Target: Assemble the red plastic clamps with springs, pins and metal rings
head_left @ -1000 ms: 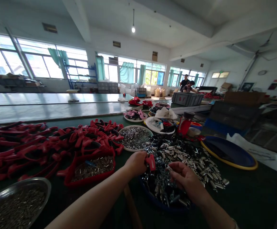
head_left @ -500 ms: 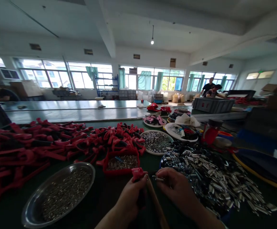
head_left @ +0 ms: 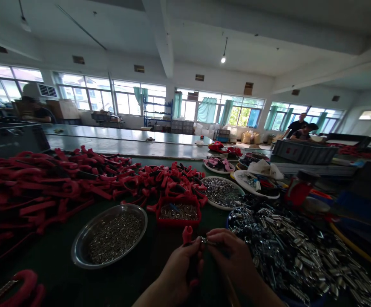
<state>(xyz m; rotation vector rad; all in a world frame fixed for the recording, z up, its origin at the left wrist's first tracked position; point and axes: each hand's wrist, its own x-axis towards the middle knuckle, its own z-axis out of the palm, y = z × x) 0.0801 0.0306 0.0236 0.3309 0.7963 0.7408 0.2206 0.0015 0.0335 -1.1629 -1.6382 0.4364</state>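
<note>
Red handle piece (head_left: 188, 234) looks rounded on top, perhaps black lower down.

Just nearer than the red rectangular plastic tray (head_left: 179, 222), the left hand (head_left: 179, 265) covers most of a red-and-black plastic piece (head_left: 187, 234). The right hand (head_left: 236, 256) hides one end of a silvery coiled metal spring (head_left: 208, 241); whether the other end touches the piece is too small to tell. Right of the tray, heaped small metal parts (head_left: 303, 256) bury most of a round blue basin (head_left: 228, 219). Left of it, a heap of red-and-black looped plastic parts (head_left: 41, 183) is cut off by the left edge.
</note>
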